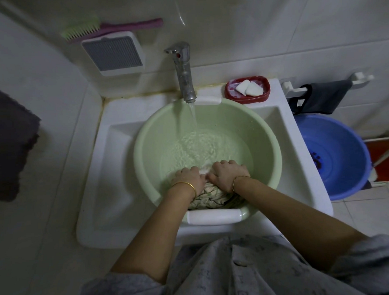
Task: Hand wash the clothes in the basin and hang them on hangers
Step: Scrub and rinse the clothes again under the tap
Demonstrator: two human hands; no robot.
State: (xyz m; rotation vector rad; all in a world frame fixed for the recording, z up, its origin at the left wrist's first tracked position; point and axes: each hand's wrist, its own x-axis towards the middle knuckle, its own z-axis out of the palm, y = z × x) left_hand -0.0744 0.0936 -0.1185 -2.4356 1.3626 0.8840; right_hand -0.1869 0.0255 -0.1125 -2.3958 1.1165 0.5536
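Note:
A pale green basin sits in the white sink, partly filled with water. A stream runs into it from the metal tap. A patterned light-coloured garment lies bunched against the near wall of the basin. My left hand and my right hand sit side by side on top of it, fingers curled into the wet cloth. Much of the garment is hidden under my hands and the water.
A red soap dish with white soap pieces stands on the sink's back right corner. A blue basin rests on the floor to the right, below a dark cloth on a wall rack. A brush and dark towel hang at left.

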